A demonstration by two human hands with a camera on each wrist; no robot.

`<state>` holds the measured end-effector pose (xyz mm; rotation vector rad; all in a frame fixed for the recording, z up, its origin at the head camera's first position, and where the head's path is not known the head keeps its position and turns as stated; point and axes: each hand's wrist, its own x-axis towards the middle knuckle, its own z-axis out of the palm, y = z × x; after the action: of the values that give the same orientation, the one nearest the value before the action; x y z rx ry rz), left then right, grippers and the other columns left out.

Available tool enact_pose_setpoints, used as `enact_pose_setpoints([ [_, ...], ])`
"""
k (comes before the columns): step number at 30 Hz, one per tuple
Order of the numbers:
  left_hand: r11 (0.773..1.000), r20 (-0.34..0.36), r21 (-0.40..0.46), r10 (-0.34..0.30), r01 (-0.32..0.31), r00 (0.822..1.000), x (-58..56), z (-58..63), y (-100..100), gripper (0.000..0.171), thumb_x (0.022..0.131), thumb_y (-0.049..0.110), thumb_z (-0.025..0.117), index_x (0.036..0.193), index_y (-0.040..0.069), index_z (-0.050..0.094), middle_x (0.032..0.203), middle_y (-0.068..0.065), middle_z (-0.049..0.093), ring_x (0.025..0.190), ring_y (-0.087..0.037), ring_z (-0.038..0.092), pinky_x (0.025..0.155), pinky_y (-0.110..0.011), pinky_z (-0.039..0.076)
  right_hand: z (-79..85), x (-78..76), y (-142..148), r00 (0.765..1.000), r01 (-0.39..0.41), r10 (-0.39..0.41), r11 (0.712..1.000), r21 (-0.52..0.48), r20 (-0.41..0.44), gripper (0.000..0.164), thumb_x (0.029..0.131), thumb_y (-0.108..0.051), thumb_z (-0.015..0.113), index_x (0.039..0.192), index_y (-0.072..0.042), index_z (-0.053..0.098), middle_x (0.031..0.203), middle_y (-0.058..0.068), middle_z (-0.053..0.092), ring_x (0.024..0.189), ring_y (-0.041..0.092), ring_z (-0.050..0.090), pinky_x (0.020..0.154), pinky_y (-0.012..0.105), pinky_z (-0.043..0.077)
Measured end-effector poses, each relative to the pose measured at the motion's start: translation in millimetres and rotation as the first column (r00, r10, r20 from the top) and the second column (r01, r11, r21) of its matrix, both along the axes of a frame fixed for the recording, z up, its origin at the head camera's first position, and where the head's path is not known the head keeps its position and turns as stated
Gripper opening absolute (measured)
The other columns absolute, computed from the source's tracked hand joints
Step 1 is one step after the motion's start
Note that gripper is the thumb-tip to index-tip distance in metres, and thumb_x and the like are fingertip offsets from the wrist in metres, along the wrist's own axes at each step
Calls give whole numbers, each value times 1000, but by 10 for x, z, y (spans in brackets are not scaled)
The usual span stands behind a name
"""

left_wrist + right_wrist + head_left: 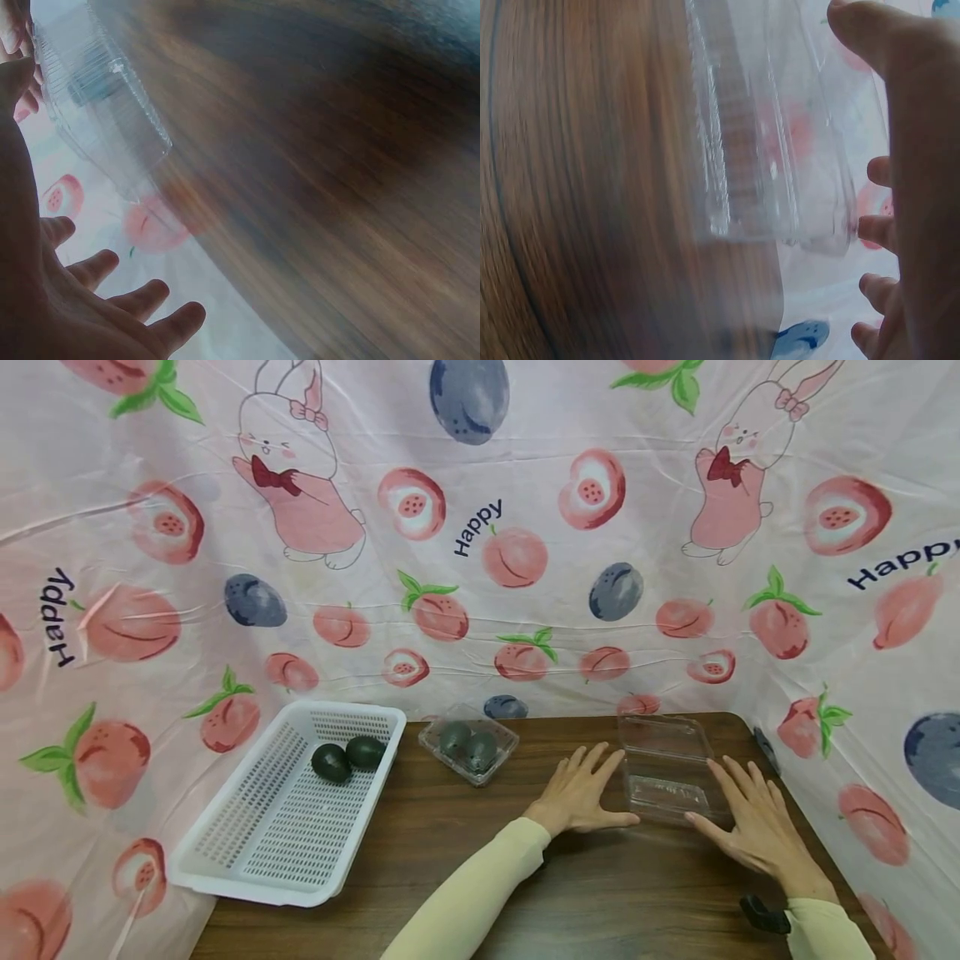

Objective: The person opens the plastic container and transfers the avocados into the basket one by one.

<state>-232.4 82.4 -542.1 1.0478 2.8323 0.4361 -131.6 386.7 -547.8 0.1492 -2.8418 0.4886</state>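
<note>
An opened clear plastic clamshell box [667,793] lies on the wooden table at the right, its lid [663,737] raised toward the back. At the box's left side is my left hand [577,793], fingers spread and holding nothing. My right hand [761,822] is spread at the right side of the same box, its fingertips close to the edge. In the left wrist view the clear box [112,112] stands beyond the spread fingers. The right wrist view shows the ribbed wall of the box [742,150] beside the hand.
A white perforated plastic basket [270,827] stands at the left with two dark green avocados [332,763] in it. Between basket and hands sits a closed clear box [491,770] holding two more avocados [456,740]. A fruit-printed cloth [510,635] hangs behind the table [600,902].
</note>
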Motion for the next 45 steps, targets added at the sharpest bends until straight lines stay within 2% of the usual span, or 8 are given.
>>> enact_pose_setpoints([
  [8,1000,-103,-20,-17,15,995,-16,32,-174,109,96,86,66,182,34,21,189,-3,26,173,-41,34,136,-63,39,68,-20,-180,997,-26,27,1000,11,-72,101,93,-57,84,171,-9,43,171,35,43,158,70,31,124,88,24],
  [16,1000,-195,-25,-19,14,981,-15,81,-393,106,98,86,63,181,33,25,188,-5,29,171,-41,36,134,-64,42,101,-48,-357,991,-61,64,998,24,-115,101,93,-57,84,173,-12,42,171,33,43,160,69,30,128,87,22],
  [22,1000,-248,-12,8,-11,969,-13,97,-613,105,97,85,64,180,33,28,188,-5,31,172,-39,36,133,-63,43,107,-63,-502,983,-94,100,995,43,-155,101,92,-57,85,172,-11,44,170,32,46,159,68,33,126,87,24],
  [31,996,-194,54,80,-70,978,-41,125,-994,101,100,80,67,181,33,28,188,-6,28,174,-41,30,136,-69,36,108,-124,-737,967,-151,159,987,59,-197,100,90,-56,87,170,-11,48,170,30,48,159,67,35,122,86,30],
  [39,984,-185,130,145,-122,972,-79,127,-1361,100,100,74,71,179,26,33,187,-10,32,171,-48,33,134,-73,36,99,-211,-980,950,-202,216,976,85,-224,99,91,-59,85,170,-11,49,171,28,50,160,64,36,123,84,32],
  [45,966,-166,188,209,-177,964,-118,59,-1647,101,99,71,75,179,24,35,186,-13,33,171,-50,33,132,-77,35,48,-261,-1196,938,-237,255,966,105,-233,98,92,-60,84,169,-11,50,170,26,52,160,64,39,123,82,33],
])
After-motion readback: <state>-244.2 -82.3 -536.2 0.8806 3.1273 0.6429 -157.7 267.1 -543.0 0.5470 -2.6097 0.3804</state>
